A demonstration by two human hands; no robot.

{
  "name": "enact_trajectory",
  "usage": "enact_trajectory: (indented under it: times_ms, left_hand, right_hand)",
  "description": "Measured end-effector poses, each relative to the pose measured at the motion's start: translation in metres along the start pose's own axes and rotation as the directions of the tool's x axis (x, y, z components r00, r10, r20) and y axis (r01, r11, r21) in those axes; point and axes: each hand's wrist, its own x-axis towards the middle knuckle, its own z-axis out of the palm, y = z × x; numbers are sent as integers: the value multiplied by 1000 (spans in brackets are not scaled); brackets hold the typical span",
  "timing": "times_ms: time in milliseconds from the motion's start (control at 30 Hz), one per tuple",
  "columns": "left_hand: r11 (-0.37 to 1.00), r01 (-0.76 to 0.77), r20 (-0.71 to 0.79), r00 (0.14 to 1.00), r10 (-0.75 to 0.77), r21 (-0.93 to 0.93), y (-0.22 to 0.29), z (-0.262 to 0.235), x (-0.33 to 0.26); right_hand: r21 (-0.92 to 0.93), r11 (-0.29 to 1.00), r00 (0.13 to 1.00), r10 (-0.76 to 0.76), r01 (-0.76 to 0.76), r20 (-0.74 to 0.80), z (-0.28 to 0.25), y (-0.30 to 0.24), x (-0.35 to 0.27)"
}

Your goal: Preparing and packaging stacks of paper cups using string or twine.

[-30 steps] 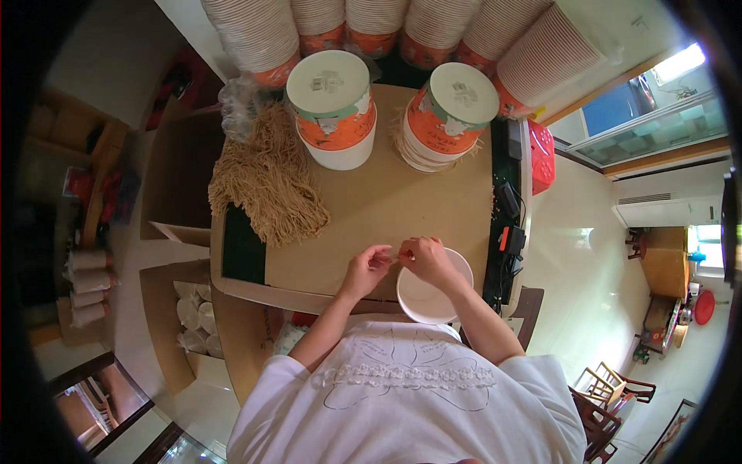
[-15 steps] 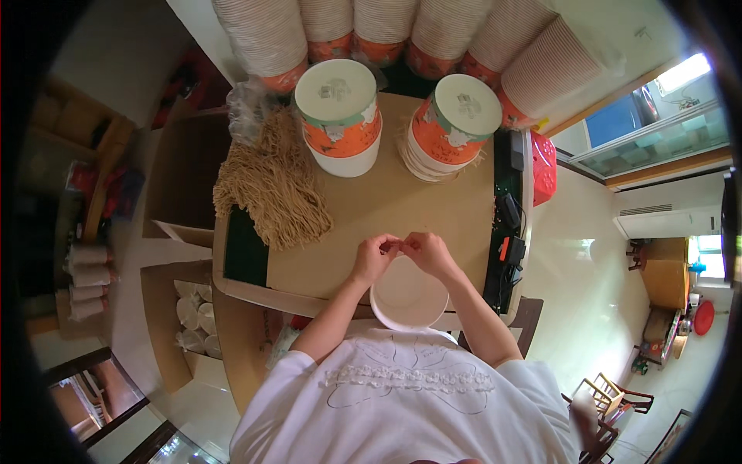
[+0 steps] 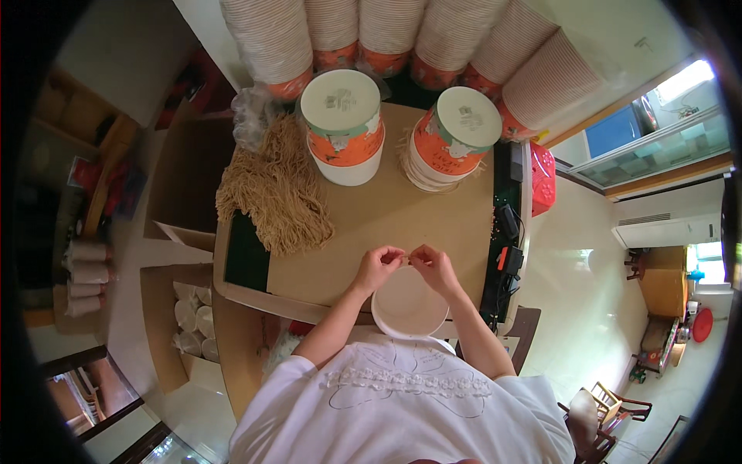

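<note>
A white paper bucket (image 3: 408, 308) stands with its mouth up at the table's near edge, against my shirt. Over its far rim, my left hand (image 3: 379, 267) and my right hand (image 3: 434, 269) are both pinched, fingertips close together with a narrow gap between them. Whatever small thing they hold is too small to make out; a faint tan bit shows between the fingers. Ahead to the left lies a loose heap of tan cords (image 3: 282, 197). Farther off stand two upside-down orange and white buckets, one at left (image 3: 345, 143) and a stack (image 3: 452, 147) at right with cords around its base.
Tall stacks of nested paper buckets (image 3: 386, 31) line the far side. A black adapter with cables (image 3: 508, 259) lies along the table's right edge beside a red plastic basket (image 3: 542, 178). Open cardboard boxes (image 3: 166, 325) stand on the floor at left, one holding wrapped white items.
My fingertips have drawn slightly apart over the bucket's far rim; before, they met. The whole view has shifted a little, with the bucket and the table things appearing slightly lower.
</note>
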Motion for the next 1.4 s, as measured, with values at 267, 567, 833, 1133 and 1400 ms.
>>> enact_trajectory:
  times_ms: [267, 567, 833, 1133, 1400]
  left_hand:
    - [998, 28, -45, 999, -30, -56, -2, -1, -3]
    - [997, -55, -67, 996, 52, -52, -6, 1, 0]
    - [996, -67, -95, 994, 61, -59, -1, 2, 1]
    - [980, 110, -97, 987, -127, -166, 8, 2, 4]
    - [969, 145, -73, 984, -163, -200, 8, 2, 8]
  right_hand:
    - [-102, 994, 999, 38, -37, 12, 4, -7, 3]
    - [-64, 997, 999, 33, -33, -4, 12, -5, 7]
    - [-49, 996, 998, 67, -68, -17, 13, -7, 8]
    - [-118, 993, 1000, 20, -18, 15, 10, -4, 9]
    - [29, 980, 954, 185, -197, 234, -9, -12, 16]
